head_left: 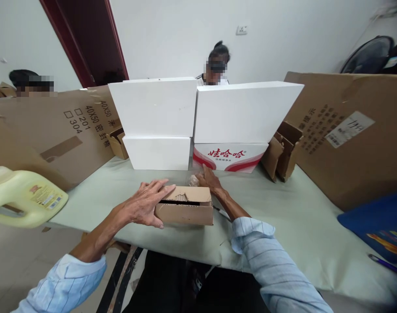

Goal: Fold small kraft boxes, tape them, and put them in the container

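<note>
A small brown cardboard box [185, 214] sits near the front of the table, with a narrow dark gap along its top and a torn patch on the flap. My left hand [149, 204] grips its left end, thumb low on the front side and fingers across the top. Behind the box's right end is my right hand [209, 179], its fingers closed at a crumpled, clear and whitish thing [194, 179], too blurred to name. A thin pen-like object [221, 213] lies partly under my right forearm.
White boxes [155, 108] stand stacked at the back, one bearing red print [232, 156]. Large cardboard sheets [351, 130] flank the green-covered table [292, 221]. A yellow jug [28, 195] is at left, a blue container [377, 226] and a pen [387, 264] at right. Two people sit beyond.
</note>
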`<state>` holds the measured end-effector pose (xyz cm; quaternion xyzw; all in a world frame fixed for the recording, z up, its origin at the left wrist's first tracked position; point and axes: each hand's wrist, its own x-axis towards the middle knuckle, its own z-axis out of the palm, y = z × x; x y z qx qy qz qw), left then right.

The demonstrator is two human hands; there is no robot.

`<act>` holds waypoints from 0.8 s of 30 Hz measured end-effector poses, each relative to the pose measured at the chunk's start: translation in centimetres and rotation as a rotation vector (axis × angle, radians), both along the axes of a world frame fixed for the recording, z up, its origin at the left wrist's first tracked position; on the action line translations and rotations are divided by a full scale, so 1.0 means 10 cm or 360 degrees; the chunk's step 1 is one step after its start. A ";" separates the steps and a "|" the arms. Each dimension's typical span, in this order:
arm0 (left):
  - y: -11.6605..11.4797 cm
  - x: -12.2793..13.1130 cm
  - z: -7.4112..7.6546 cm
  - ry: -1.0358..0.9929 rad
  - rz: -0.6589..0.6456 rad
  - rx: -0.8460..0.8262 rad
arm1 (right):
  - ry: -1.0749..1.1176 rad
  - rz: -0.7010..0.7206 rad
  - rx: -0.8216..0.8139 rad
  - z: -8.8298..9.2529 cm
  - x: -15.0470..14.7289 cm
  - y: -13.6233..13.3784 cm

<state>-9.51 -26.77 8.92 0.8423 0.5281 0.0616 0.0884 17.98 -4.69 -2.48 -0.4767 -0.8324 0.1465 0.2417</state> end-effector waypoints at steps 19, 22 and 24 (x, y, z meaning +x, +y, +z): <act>-0.70 -0.19 -0.12 -0.0423 0.0125 0.0299 | 0.0373 -0.0092 0.0175 0.35 -0.03 -0.46; -0.79 -0.22 -0.16 -0.0489 0.0140 0.0323 | 0.0580 -0.0035 0.0316 0.64 0.07 -0.88; -0.86 -0.21 -0.15 -0.0504 0.0115 0.0341 | 0.0768 0.0070 0.0450 0.80 0.16 -1.26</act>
